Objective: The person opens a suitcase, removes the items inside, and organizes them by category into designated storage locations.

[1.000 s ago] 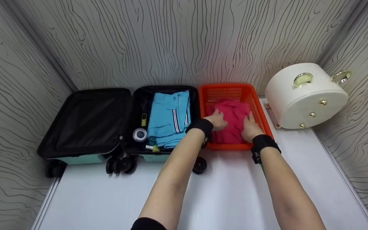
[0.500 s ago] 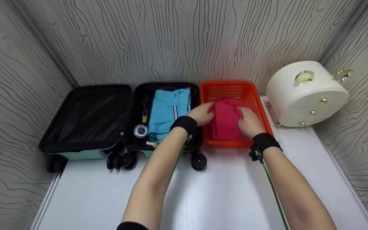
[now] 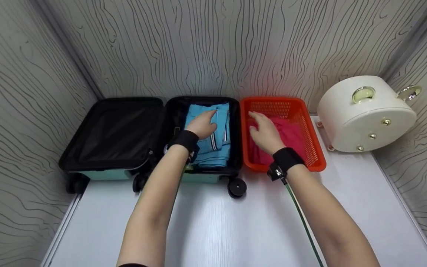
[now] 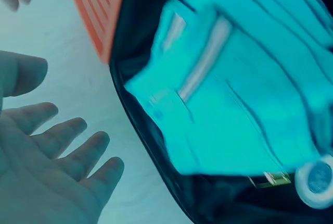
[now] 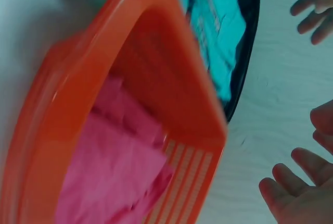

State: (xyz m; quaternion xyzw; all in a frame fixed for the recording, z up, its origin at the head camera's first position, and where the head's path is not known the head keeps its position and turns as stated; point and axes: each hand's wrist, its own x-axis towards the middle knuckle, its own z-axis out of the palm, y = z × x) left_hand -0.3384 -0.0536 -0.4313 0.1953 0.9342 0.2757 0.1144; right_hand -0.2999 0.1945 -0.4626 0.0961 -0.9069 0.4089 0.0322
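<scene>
My left hand (image 3: 203, 125) is over the open suitcase (image 3: 235, 163), its fingers apart and nothing in them. Below it lies a folded pair of light blue trousers (image 3: 213, 157) with dark and white side stripes, partly covered by the hand in the head view. My right hand (image 3: 266, 134), also holding nothing, is above the left part of the red plastic basket (image 3: 319, 161). Folded pink cloth (image 5: 112, 169) lies in that basket. In the left wrist view, the left hand's fingers (image 4: 78, 153) are spread, away from the trousers.
A round white tin (image 4: 316, 182) and a small yellow-and-black item (image 4: 270, 179) lie beside the trousers. The suitcase's other black-lined half (image 3: 121, 133) lies open at left. A cream round case (image 3: 365, 111) with gold handles stands right, and patterned walls (image 3: 213, 48) enclose the white surface.
My left hand has left the pink cloth and moved left over the suitcase. My right hand has come off the cloth and shifted left. The pink cloth stays in the basket.
</scene>
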